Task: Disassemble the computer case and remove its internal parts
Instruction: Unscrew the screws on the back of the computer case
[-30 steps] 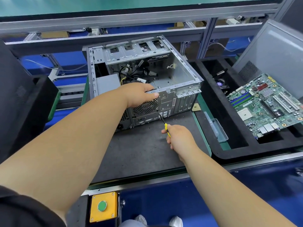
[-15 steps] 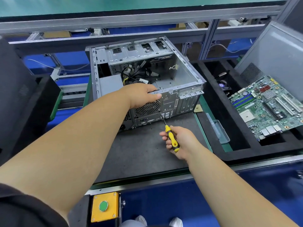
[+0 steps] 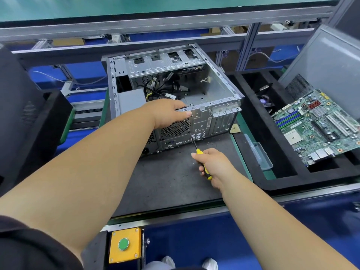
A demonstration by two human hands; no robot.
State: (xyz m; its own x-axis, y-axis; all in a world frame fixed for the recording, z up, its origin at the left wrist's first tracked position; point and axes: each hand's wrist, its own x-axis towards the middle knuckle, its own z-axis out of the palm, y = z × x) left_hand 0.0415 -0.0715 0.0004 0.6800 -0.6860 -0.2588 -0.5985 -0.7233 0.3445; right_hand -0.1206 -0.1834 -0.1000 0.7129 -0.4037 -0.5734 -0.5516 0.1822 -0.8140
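Note:
An open grey computer case [image 3: 218,88] lies on its side on a dark mat [image 3: 171,182], rear panel facing me. Loose cables [image 3: 161,92] and a grey power supply [image 3: 131,100] sit inside. My left hand [image 3: 167,114] grips the top edge of the rear panel above the round fan grille [image 3: 176,128]. My right hand [image 3: 213,164] holds a yellow-and-black screwdriver [image 3: 201,161], its shaft angled up so the tip touches the rear panel beside the grille. A green motherboard [image 3: 315,125] rests in the black foam tray at the right.
The black foam tray [image 3: 251,121] has deep pockets; a small fan [image 3: 266,100] lies in one. A clear plastic box [image 3: 260,155] sits by its left wall. A grey side panel [image 3: 329,61] leans at far right. A yellow box with a green button [image 3: 124,244] is at the bench front.
My right hand has turned round the screwdriver handle, which showed more yellow half a second ago. The tip stays at the same spot and my left hand keeps its grip.

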